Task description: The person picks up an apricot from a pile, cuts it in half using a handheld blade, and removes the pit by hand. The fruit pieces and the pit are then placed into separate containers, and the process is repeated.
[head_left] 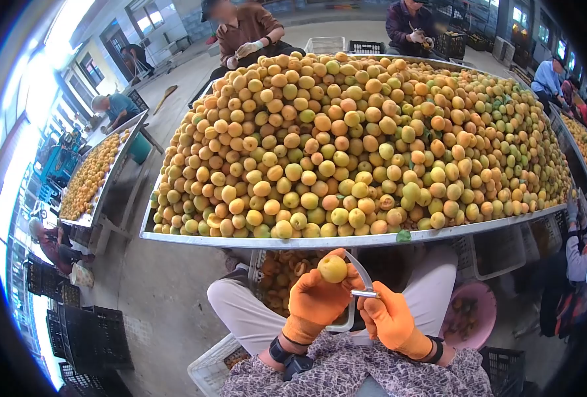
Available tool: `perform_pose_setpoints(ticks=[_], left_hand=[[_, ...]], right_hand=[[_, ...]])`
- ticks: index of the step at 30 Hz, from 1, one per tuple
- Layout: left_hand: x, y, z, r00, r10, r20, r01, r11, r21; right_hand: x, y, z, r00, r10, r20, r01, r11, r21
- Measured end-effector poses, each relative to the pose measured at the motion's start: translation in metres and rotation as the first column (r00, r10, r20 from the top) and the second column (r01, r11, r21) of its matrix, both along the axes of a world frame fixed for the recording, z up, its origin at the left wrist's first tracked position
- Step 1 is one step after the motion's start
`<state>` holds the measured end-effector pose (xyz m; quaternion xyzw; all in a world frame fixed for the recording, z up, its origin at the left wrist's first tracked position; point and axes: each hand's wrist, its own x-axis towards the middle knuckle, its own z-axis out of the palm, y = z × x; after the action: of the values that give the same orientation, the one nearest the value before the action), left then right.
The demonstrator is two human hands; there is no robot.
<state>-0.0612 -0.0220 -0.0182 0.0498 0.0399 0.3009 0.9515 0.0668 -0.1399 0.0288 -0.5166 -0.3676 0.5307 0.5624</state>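
Nearest us, the right hand point(394, 321), in an orange glove, is closed on the handle of a curved knife point(360, 268). The left hand point(316, 301), gloved alike, pinches a whole yellow apricot point(334, 268) upright just left of the blade; we cannot tell if steel meets skin. We judge the step to be lining up a cut. The next move seems to call for a steady fruit, edge to skin, fingertips clear of the blade's path. Below, between the knees, a crate point(343, 325) holds apricot pieces point(287, 271); to the right, a pink basin point(489, 316). Farther, whole apricots point(346, 152) heap on the metal-rimmed tabletop point(273, 243). At its far side we note two co-workers, one in a brown shirt point(250, 25).
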Motion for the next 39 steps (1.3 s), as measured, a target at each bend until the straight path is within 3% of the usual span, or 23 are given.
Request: perform_pose_setpoints(ticks=[4,7,9,15,29,33,39], left_hand=[[0.000,-0.001,0.000,0.999,-0.011,0.053,0.011,1.000,-0.016],[-0.001,0.001,-0.002,0.994,-0.053,0.097,0.042,0.993,0.111],[-0.001,0.000,0.005,0.999,-0.037,-0.023,0.042,0.959,0.281],[-0.004,-0.004,0.024,0.982,-0.019,-0.187,0.089,0.923,0.373],[-0.011,-0.003,0.030,0.964,0.082,-0.252,0.075,0.827,0.558],[-0.013,-0.006,0.031,0.940,0.136,-0.312,0.105,0.756,0.646],[-0.015,-0.015,0.043,0.915,0.175,-0.364,0.112,0.756,0.645]], right_hand=[[0.002,0.001,0.000,0.992,0.000,0.126,0.002,1.000,-0.016],[0.000,0.000,0.000,0.967,0.036,0.252,-0.041,0.999,0.016],[-0.001,0.002,0.001,0.960,0.045,0.275,-0.047,0.999,0.002],[0.001,0.003,-0.001,0.922,0.063,0.383,-0.066,0.998,-0.003],[-0.004,-0.002,-0.002,0.895,0.011,0.447,-0.040,0.998,0.056],[-0.003,-0.003,0.000,0.814,-0.020,0.581,-0.046,0.994,0.099],[-0.011,-0.002,-0.009,0.730,-0.123,0.672,-0.043,0.974,0.225]])
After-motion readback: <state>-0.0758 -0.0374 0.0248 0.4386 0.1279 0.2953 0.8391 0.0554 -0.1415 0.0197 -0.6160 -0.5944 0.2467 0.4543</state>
